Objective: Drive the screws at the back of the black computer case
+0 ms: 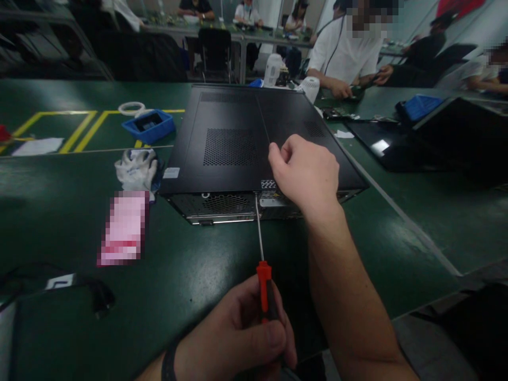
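Observation:
A black computer case (238, 132) lies flat on the green table (59, 211), its perforated rear panel facing me. My left hand (238, 338) is closed around the orange and black handle of a screwdriver (264, 280). The thin shaft points forward, and its tip meets the rear panel near the middle of the upper edge. My right hand (307, 174) rests on the lid at the near edge of the case, just right of the tip. Its fingers are curled into a loose fist with the thumb up, and nothing shows in them.
Left of the case lie white gloves (137, 168), a pink card (125, 227), a blue bin (148, 126) and a white tape roll (130, 108). A black cable (95, 296) lies at the near left. At right are another black case (397, 145) and a seated person in white (349, 53).

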### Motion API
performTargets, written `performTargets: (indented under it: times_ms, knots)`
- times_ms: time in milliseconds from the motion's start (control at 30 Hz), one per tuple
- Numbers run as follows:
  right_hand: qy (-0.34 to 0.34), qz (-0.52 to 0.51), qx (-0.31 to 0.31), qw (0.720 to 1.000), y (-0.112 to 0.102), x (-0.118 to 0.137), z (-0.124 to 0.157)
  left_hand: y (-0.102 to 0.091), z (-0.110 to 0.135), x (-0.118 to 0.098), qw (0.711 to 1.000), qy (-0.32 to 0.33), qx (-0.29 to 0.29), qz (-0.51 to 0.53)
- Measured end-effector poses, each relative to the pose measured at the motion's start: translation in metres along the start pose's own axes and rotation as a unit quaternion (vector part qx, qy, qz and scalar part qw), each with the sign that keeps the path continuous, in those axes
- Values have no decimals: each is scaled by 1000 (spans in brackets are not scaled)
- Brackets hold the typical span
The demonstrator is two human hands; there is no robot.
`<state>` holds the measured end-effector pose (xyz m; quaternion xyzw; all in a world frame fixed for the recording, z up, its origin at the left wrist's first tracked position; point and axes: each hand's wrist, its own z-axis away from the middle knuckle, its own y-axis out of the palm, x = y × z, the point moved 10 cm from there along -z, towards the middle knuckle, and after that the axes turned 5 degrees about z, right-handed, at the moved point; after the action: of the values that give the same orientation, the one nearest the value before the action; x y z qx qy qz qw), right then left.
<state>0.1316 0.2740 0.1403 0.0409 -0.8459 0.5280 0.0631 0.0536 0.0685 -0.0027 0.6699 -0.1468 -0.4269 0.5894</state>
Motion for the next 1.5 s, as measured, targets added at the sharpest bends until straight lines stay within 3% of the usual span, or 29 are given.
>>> performTargets:
  times_ms: [267, 700, 1067, 1500]
  knots:
    - [1, 0, 5, 1000, 0, 0, 0, 4, -1, -2, 999, -41, -25, 25]
    - [0, -1, 2, 1000, 0, 0, -1, -1, -3, 0, 999, 2, -6, -32]
    - [-1, -3, 5, 1000, 0, 0, 0, 5, -1, -1, 998, -43, -24, 41]
    - [0, -5, 5, 1000, -1, 0, 1, 0, -3, -4, 1000, 9, -14, -18]
